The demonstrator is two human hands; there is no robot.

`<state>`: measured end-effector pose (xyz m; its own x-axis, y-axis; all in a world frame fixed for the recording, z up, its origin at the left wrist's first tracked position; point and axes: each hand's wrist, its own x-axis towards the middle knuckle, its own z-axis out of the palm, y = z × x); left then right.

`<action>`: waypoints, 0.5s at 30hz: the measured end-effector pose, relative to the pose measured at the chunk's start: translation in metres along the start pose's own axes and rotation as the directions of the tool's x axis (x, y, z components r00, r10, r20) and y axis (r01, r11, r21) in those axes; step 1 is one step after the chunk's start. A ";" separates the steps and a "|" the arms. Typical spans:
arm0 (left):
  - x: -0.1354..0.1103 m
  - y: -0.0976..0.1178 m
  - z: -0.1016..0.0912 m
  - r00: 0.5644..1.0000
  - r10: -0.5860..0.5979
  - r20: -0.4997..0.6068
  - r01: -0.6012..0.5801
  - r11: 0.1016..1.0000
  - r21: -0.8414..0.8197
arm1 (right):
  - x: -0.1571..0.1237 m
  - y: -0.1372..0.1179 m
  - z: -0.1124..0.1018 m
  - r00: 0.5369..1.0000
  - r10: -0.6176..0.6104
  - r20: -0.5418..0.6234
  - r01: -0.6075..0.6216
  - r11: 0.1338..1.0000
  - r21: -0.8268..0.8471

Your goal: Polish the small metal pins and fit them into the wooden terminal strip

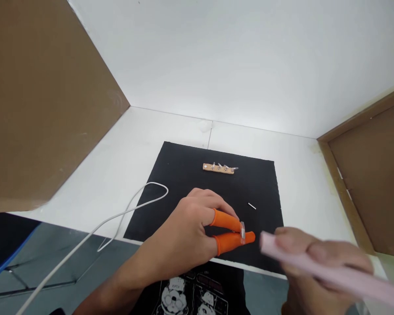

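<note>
My left hand (pixel 200 227) wears orange finger cots on its thumb and index finger. Pinched between those two fingertips is a small clear plastic tube (pixel 242 232). My right hand (pixel 318 262) is wrapped round a long pale pink rod (pixel 335 273), blurred and close to the camera. One end of the rod points toward the left fingertips, and a gap seems to lie between them. Beyond the hands, a thin metal pin (pixel 252 205) lies on the black mat (pixel 184 162). Farther back rests a narrow tan strip (pixel 218 169) bearing several small clear-topped pieces.
A white cable (pixel 114 216) loops over the mat's left edge and off the table's front. Brown panels stand at the left (pixel 52 96) and right (pixel 374 170) of the white table (pixel 111 153). A white wall (pixel 236 61) rises behind it.
</note>
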<state>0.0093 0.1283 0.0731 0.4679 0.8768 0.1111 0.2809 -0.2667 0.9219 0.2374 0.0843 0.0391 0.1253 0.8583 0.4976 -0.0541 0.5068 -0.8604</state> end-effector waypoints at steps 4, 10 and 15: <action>0.001 -0.001 0.001 1.000 0.006 -0.014 -0.006 1.000 -0.011 | 0.005 -0.009 0.015 0.947 -0.122 0.297 0.106 0.992 0.068; -0.001 -0.001 0.002 1.000 -0.003 0.017 0.003 1.000 -0.007 | -0.003 0.006 -0.013 1.000 0.022 0.020 -0.022 0.999 -0.033; 0.001 -0.002 0.002 1.000 0.000 0.006 0.000 1.000 -0.019 | -0.002 -0.005 0.006 0.957 -0.058 0.283 0.058 0.998 0.010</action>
<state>0.0109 0.1288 0.0705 0.4727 0.8744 0.1092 0.2650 -0.2593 0.9287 0.2310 0.0802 0.0429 -0.1571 0.8151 0.5576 -0.0571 0.5562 -0.8291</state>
